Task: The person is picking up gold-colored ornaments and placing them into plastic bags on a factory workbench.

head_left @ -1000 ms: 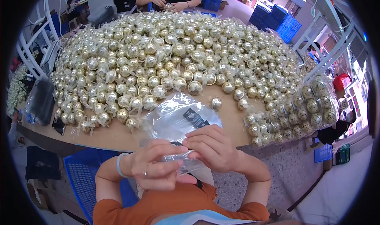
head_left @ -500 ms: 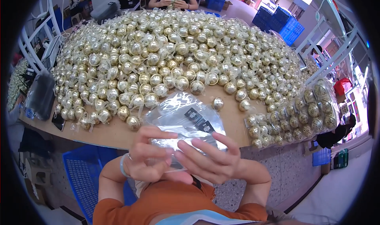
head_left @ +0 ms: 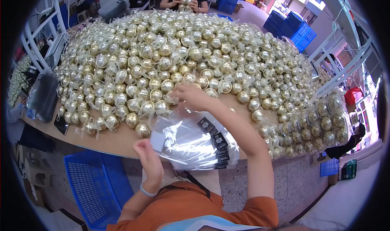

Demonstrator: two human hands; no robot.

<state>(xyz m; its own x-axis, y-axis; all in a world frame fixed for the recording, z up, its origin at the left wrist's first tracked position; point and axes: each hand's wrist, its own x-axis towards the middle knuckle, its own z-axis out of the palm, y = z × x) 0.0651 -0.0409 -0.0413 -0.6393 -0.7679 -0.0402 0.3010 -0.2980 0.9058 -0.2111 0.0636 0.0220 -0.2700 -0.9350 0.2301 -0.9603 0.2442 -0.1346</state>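
Left hand [head_left: 148,160] pinches the plastic bags [head_left: 195,143] near the body; right hand [head_left: 189,96], fingers curled, grips a gold ball [head_left: 172,97] farther out

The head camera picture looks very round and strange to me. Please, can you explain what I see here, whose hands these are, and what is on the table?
The camera sits on a person's head and looks down, so the picture bends at its rim. The two bare hands belong to that person. The left hand holds a stack of clear plastic bags at its near edge. The right hand reaches into a big heap of gold ball ornaments on the wooden table. A blue crate stands below. Another person's hands work at the far side.
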